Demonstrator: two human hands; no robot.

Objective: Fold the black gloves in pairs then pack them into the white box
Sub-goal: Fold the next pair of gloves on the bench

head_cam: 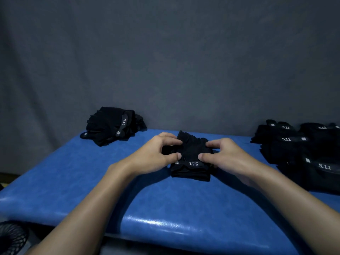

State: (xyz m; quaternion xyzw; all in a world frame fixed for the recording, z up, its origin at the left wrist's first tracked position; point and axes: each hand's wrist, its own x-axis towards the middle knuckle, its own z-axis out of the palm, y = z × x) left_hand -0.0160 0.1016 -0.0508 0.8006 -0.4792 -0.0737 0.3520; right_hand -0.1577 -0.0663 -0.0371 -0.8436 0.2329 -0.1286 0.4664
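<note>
A black glove pair [191,159] with a white "5.11" mark lies in the middle of the blue padded table [92,181]. My left hand [156,155] pinches its left side with thumb and curled fingers. My right hand [222,155] pinches its right side the same way. A loose heap of black gloves [112,126] sits at the back left. A larger spread of black gloves [301,151] covers the right end of the table. No white box shows in the head view.
A grey cloth backdrop [165,61] hangs right behind the table. A dark mesh object [11,238] sits low at the bottom left, beside the table's front edge.
</note>
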